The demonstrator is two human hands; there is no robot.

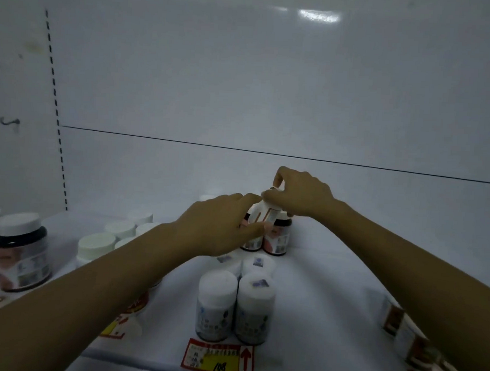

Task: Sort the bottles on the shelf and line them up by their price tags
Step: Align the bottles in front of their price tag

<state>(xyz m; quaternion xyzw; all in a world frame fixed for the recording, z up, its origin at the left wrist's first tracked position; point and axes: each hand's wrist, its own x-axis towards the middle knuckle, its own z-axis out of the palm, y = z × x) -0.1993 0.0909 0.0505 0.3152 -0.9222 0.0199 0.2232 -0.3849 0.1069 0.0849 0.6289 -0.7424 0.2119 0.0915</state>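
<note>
Both my hands reach deep into a white shelf (332, 289). My left hand (221, 226) and my right hand (300, 194) together grip a small white bottle (260, 214) with a red-striped label, tilted, above two dark-bodied bottles (278, 238) standing at the back. In front of those stand several white-capped bottles (236, 307) in two rows behind a red-and-yellow price tag (219, 358) marked 108.
White-capped jars (97, 245) stand left of my left arm, and two dark jars (19, 253) at the far left. Striped bottles (400, 332) lie partly hidden under my right arm. More price tags (114, 327) line the front edge. The back wall is bare.
</note>
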